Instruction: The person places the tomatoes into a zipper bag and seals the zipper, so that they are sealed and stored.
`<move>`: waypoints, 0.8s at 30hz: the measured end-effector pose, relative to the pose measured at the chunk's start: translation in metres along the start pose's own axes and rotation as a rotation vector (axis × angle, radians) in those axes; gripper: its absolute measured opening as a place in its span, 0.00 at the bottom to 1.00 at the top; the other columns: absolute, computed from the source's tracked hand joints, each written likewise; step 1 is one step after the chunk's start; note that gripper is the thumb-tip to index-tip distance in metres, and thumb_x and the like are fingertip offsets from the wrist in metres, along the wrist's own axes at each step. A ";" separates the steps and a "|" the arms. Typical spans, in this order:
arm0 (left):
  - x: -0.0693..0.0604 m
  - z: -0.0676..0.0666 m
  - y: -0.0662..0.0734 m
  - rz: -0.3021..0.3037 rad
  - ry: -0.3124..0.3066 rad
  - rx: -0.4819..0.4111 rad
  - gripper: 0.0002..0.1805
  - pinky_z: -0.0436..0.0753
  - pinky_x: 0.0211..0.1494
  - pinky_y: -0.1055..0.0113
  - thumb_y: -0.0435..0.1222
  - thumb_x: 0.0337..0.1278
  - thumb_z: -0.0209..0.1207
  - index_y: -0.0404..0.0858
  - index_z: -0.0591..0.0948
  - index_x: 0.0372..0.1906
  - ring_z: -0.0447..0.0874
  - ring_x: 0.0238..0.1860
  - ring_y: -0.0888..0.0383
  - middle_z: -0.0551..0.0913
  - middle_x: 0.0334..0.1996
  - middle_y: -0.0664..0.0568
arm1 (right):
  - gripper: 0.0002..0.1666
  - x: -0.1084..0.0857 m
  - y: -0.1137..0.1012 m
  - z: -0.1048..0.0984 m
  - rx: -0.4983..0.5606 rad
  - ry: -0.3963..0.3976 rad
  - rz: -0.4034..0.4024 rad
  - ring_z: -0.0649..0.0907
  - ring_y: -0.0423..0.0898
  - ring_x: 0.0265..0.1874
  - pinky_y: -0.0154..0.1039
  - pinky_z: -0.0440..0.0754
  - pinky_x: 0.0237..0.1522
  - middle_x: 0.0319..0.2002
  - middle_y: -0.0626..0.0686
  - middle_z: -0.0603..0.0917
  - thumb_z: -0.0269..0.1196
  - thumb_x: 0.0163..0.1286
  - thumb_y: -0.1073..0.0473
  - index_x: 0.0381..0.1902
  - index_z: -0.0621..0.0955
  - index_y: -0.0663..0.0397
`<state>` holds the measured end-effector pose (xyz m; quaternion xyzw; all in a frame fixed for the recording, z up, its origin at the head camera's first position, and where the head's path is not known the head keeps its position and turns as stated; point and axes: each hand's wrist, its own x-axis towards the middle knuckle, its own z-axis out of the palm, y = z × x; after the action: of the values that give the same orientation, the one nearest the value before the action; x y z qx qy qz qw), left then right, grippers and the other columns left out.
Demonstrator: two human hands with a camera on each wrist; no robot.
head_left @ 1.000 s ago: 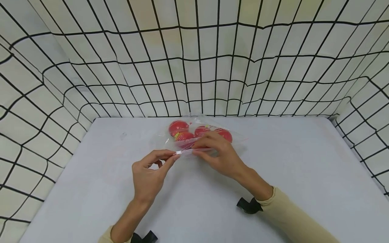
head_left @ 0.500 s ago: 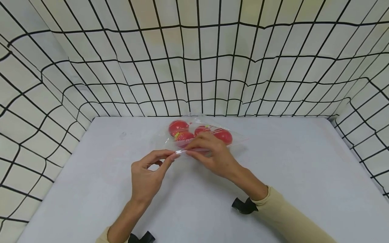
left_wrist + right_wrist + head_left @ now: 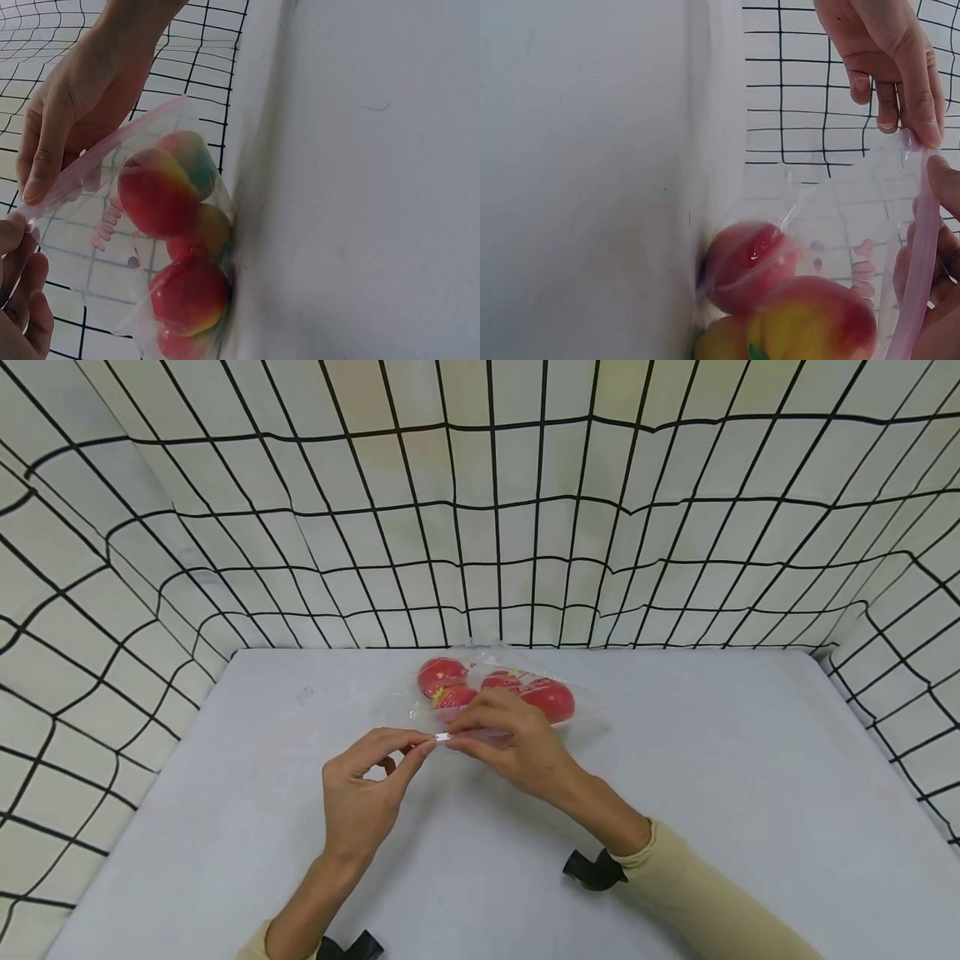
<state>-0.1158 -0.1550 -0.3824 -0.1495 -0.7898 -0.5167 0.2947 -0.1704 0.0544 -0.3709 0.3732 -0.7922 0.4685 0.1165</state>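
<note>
A clear zip bag (image 3: 483, 653) stands at the far middle of the table, with several red-and-yellow round fruits (image 3: 157, 193) inside. Along its mouth runs a pink zip strip (image 3: 922, 262). My left hand (image 3: 362, 802) pinches the left end of that strip, where a small white piece (image 3: 442, 737) shows at the fingertips. Right beside it, my right hand (image 3: 528, 747) pinches the strip between thumb and fingers, the fingertips of both hands almost meeting. In the head view the right hand hides part of the bag and some fruit.
Black netting (image 3: 495, 510) over a pale backing surrounds the white table (image 3: 750, 760) at the back and sides. A black wrist mount (image 3: 596, 870) sits under the right sleeve, and another (image 3: 352, 946) shows by the left wrist.
My right hand has slid left along the zip strip, up to the left hand's fingertips. The left hand has hardly moved, and the bag stays where it was.
</note>
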 end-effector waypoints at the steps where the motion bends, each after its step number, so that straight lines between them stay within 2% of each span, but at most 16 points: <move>1: 0.000 0.000 0.000 0.012 0.001 -0.003 0.11 0.76 0.32 0.77 0.27 0.54 0.74 0.44 0.93 0.40 0.82 0.34 0.67 0.92 0.33 0.53 | 0.13 0.000 0.000 0.000 0.002 0.000 -0.003 0.83 0.39 0.48 0.34 0.87 0.51 0.45 0.46 0.89 0.75 0.64 0.58 0.47 0.91 0.50; 5: 0.000 0.001 0.001 0.049 -0.004 -0.003 0.12 0.75 0.32 0.77 0.26 0.53 0.74 0.44 0.93 0.40 0.80 0.33 0.66 0.92 0.32 0.52 | 0.13 0.000 0.001 0.001 0.016 -0.002 -0.022 0.83 0.39 0.46 0.37 0.89 0.49 0.42 0.46 0.88 0.75 0.63 0.59 0.46 0.91 0.50; 17: -0.003 0.000 -0.003 0.040 -0.034 0.033 0.10 0.75 0.33 0.78 0.28 0.54 0.74 0.43 0.92 0.40 0.80 0.32 0.67 0.90 0.31 0.52 | 0.14 -0.003 0.006 0.002 -0.009 -0.002 -0.054 0.81 0.39 0.42 0.42 0.89 0.42 0.40 0.47 0.86 0.76 0.63 0.59 0.48 0.92 0.50; 20: -0.003 0.000 -0.004 0.039 -0.035 0.040 0.09 0.75 0.33 0.78 0.28 0.54 0.74 0.43 0.92 0.40 0.79 0.32 0.68 0.90 0.31 0.52 | 0.14 -0.004 0.006 0.000 -0.013 -0.002 -0.051 0.81 0.39 0.43 0.41 0.89 0.42 0.41 0.47 0.87 0.75 0.64 0.59 0.48 0.92 0.50; 24: -0.003 0.000 -0.004 0.035 -0.033 0.044 0.09 0.75 0.33 0.78 0.29 0.55 0.74 0.42 0.92 0.40 0.79 0.33 0.67 0.90 0.31 0.51 | 0.14 -0.007 0.009 -0.003 -0.024 0.006 -0.056 0.82 0.40 0.44 0.36 0.88 0.44 0.43 0.48 0.87 0.75 0.64 0.59 0.48 0.91 0.50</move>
<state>-0.1162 -0.1563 -0.3873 -0.1654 -0.8029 -0.4915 0.2939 -0.1728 0.0626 -0.3788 0.3923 -0.7866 0.4568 0.1365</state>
